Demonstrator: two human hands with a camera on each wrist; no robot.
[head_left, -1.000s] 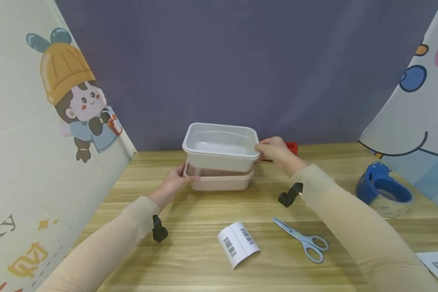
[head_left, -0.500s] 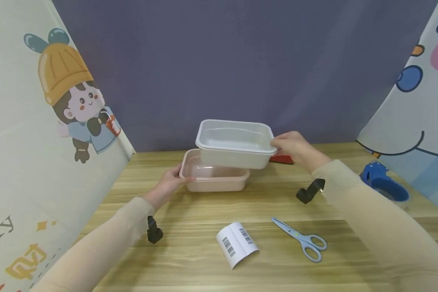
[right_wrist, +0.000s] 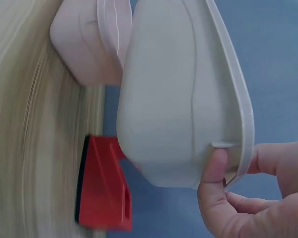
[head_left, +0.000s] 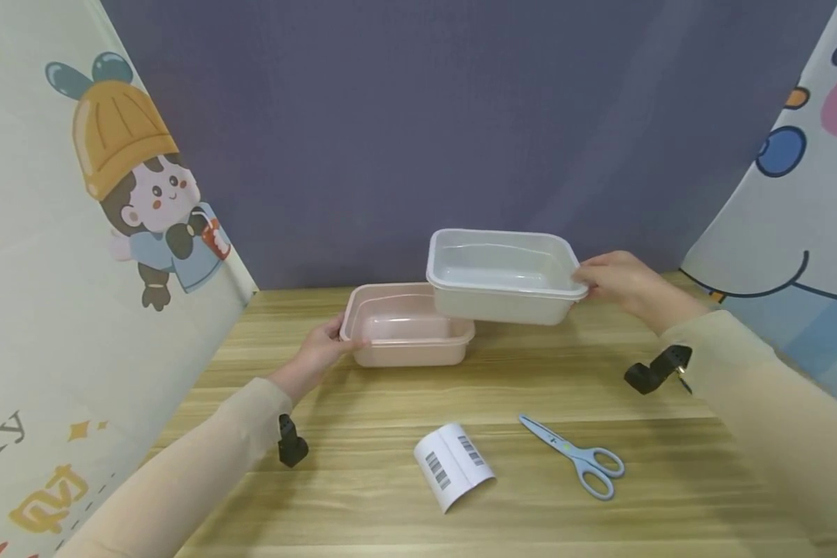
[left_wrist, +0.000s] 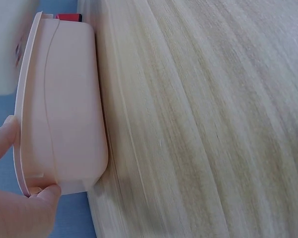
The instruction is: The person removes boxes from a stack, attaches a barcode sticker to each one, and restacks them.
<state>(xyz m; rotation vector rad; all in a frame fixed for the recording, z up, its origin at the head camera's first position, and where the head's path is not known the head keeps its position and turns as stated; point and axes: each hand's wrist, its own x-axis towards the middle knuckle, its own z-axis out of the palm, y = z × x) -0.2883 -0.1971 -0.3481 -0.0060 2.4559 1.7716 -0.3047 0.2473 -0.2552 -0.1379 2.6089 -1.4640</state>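
A white rectangular plastic box point(head_left: 498, 304) hangs above the table, its right rim pinched between the thumb and fingers of my right hand point(head_left: 621, 285). In the right wrist view the thumb lies on the outer wall of this white box point(right_wrist: 164, 99), just under the rim. Lower and to the left, a pink box point(head_left: 410, 355) of similar shape stands on the table. My left hand point(head_left: 318, 350) grips its left end at the rim. From the head view, the white box overlaps the pink box's back right corner.
On the wooden table point(head_left: 363, 496) lie a curled white sheet with barcodes point(head_left: 453, 466) and light blue scissors point(head_left: 573, 453). A red plastic object with a black edge point(right_wrist: 103, 183) sits beyond the boxes. A dark curtain point(head_left: 418, 139) closes off the back.
My right hand has carried the white box rightward, off the top of the pink box. The left hand keeps its grip and has barely moved. The right arm now covers the blue tape dispenser.
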